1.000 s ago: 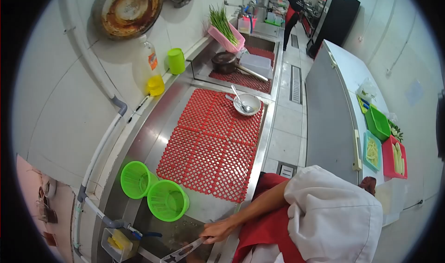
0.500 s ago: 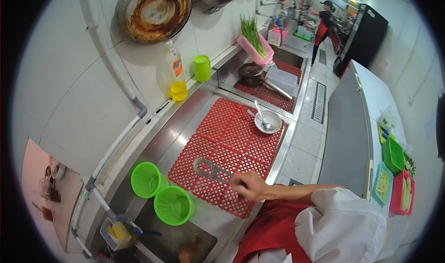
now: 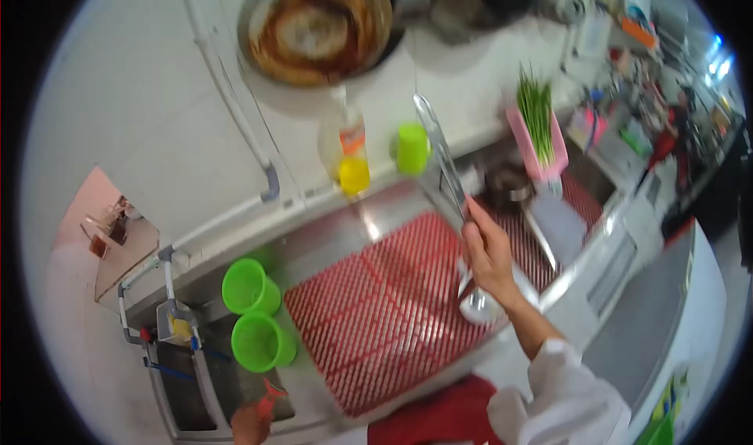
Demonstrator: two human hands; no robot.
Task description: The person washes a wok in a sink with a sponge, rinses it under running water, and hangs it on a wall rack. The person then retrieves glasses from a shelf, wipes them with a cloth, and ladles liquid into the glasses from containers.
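Note:
My right hand is closed round the lower end of a pair of long shiny metal tongs, raised over the sink area and pointing up toward the wall. Beneath that hand a white bowl sits on the red perforated mat, partly hidden and blurred. At the bottom edge, my left hand is closed on a small orange-red tool, whose kind is too blurred to tell. Just above it stand two green cups, close together by the sink basin.
A yellow-based bottle and a green mug stand on the ledge. A pink basket holds green stalks beside a dark saucepan and a clear container. Blackened pans hang on the wall.
My right hand has swung up and forward with the tongs, from low over the mat toward the ledge. My left hand has come further into view with the orange-red tool. The view has turned.

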